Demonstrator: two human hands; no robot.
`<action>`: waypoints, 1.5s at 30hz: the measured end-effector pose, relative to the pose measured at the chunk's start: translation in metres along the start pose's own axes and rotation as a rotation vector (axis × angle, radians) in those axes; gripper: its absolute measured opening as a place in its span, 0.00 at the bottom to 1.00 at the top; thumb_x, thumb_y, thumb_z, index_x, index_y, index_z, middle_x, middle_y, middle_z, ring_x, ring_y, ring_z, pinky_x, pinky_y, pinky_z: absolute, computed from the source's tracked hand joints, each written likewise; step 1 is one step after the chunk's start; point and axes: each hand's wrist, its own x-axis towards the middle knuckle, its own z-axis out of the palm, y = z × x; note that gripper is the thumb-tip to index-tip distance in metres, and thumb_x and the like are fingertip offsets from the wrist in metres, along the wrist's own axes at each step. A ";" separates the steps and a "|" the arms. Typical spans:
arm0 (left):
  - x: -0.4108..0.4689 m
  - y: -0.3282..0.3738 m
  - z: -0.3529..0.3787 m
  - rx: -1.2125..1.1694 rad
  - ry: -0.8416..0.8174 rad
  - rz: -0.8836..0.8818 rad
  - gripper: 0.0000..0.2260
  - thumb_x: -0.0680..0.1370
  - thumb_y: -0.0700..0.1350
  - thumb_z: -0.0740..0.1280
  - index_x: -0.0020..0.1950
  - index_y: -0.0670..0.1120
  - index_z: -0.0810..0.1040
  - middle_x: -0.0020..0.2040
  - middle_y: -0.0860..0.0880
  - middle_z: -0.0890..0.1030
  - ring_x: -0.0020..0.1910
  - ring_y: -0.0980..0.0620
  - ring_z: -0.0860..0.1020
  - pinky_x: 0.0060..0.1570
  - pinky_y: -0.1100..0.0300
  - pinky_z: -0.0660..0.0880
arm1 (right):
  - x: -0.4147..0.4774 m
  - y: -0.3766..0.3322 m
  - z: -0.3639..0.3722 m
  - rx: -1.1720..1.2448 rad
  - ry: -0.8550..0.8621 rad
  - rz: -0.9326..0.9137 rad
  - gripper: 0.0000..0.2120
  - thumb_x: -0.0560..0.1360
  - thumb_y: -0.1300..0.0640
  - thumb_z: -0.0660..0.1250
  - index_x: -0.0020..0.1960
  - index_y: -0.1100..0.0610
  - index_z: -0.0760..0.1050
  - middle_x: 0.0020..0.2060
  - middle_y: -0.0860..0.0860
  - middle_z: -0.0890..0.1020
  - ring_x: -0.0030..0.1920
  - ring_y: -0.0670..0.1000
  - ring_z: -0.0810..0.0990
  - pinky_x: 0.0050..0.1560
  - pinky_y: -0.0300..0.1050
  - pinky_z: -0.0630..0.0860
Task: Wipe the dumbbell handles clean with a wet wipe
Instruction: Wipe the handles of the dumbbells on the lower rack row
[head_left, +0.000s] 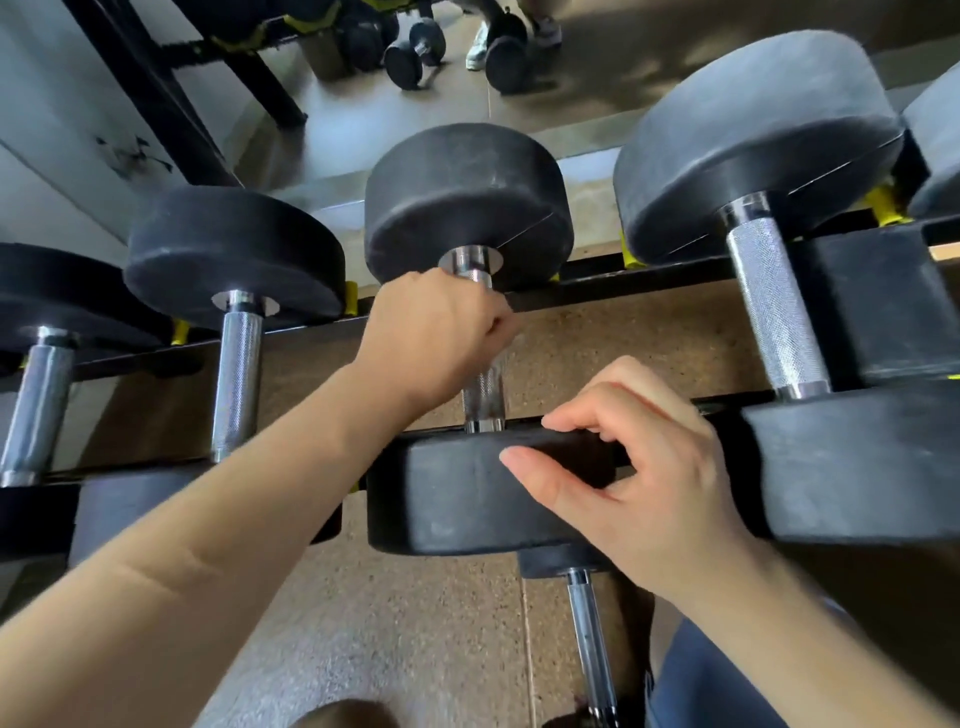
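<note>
My right hand (660, 483) grasps the near head of the centre dumbbell (457, 499), thumb on its face. Beyond it, my left hand (436, 332) is clenched round the handle (483, 395), toward the far end. The dumbbell lies across the rack (623, 283).

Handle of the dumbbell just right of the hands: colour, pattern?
Silver metal handle with fine crosshatch knurling; clearest in head view.

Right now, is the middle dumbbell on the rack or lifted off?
On the rack, it seems: the middle dumbbell lies in line with its neighbours, left hand gripping its handle, right hand holding its near head.
</note>
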 end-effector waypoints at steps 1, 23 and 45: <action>-0.006 -0.002 -0.003 -0.096 -0.083 0.044 0.14 0.77 0.56 0.62 0.42 0.53 0.85 0.34 0.49 0.82 0.34 0.48 0.78 0.32 0.56 0.72 | 0.000 0.001 0.001 0.028 0.013 0.010 0.19 0.72 0.44 0.71 0.38 0.62 0.79 0.36 0.51 0.75 0.38 0.50 0.74 0.38 0.44 0.71; -0.014 -0.016 0.003 -0.386 0.027 0.038 0.09 0.74 0.56 0.68 0.44 0.54 0.86 0.36 0.54 0.82 0.35 0.56 0.78 0.36 0.57 0.76 | 0.079 0.009 0.013 0.493 -0.188 0.814 0.13 0.74 0.61 0.67 0.55 0.48 0.79 0.44 0.45 0.81 0.47 0.43 0.79 0.48 0.42 0.76; 0.002 -0.011 0.010 -1.331 -0.155 -0.867 0.13 0.82 0.44 0.60 0.41 0.41 0.78 0.30 0.51 0.75 0.36 0.51 0.75 0.48 0.47 0.80 | 0.111 0.017 0.053 0.347 -0.132 0.725 0.09 0.75 0.61 0.67 0.48 0.51 0.84 0.47 0.47 0.84 0.47 0.46 0.79 0.42 0.37 0.75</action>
